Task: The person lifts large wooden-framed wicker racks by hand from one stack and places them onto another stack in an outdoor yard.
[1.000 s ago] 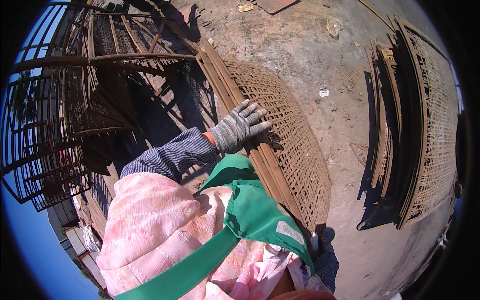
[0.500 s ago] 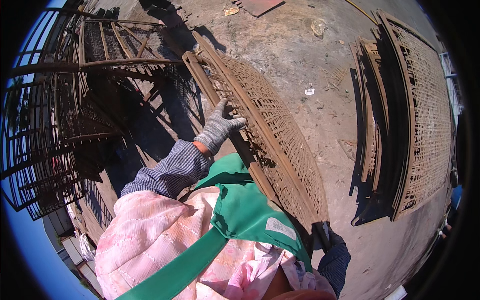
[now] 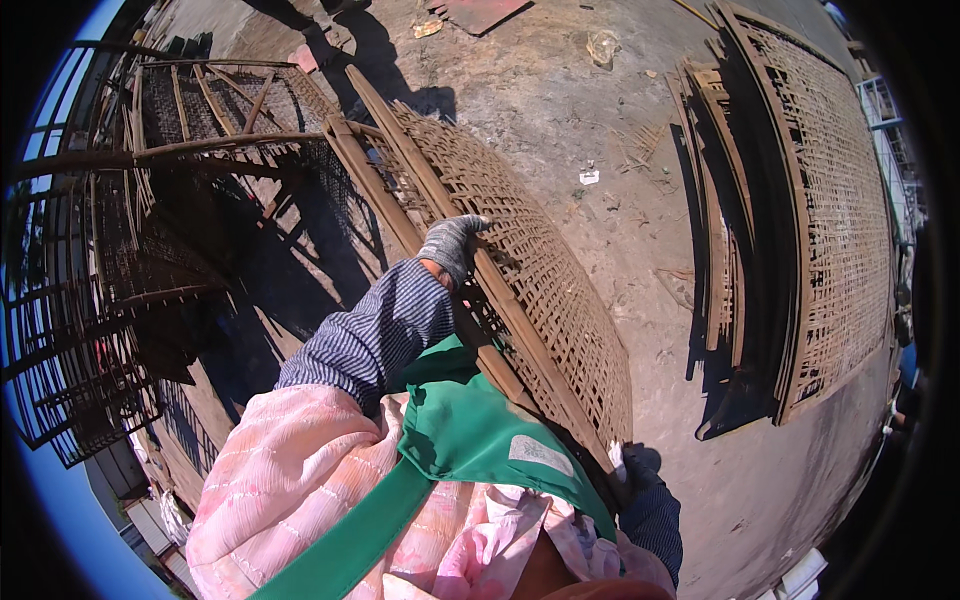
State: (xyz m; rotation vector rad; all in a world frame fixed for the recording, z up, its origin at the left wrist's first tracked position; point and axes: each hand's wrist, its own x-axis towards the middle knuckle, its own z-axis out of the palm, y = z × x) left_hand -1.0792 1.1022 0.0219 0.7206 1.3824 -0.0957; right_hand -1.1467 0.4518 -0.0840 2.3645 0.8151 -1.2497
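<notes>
A woven lattice panel with a wooden frame [image 3: 530,230] stands tilted in front of me. My left hand [image 3: 452,246], in a grey knit glove, is closed over the panel's near rail, its fingertips on the weave side. At the panel's lower right end, my right hand [image 3: 640,468] grips the corner; its fingers are partly hidden in shadow. A second framed panel [image 3: 372,195] lies close against the first, on my side, near my green apron [image 3: 480,425].
Stacked woven panels [image 3: 840,210] lean at the right. Left of me stands a dark slatted rack [image 3: 120,230] with wooden bars. A red sheet [image 3: 480,12] and scraps lie on the dusty ground [image 3: 640,330]. Another person's dark legs [image 3: 285,12] show at the far left.
My left hand has shifted from the gap between the two panels onto the rail of the woven one and closed over it. The other person's legs and shadow have moved.
</notes>
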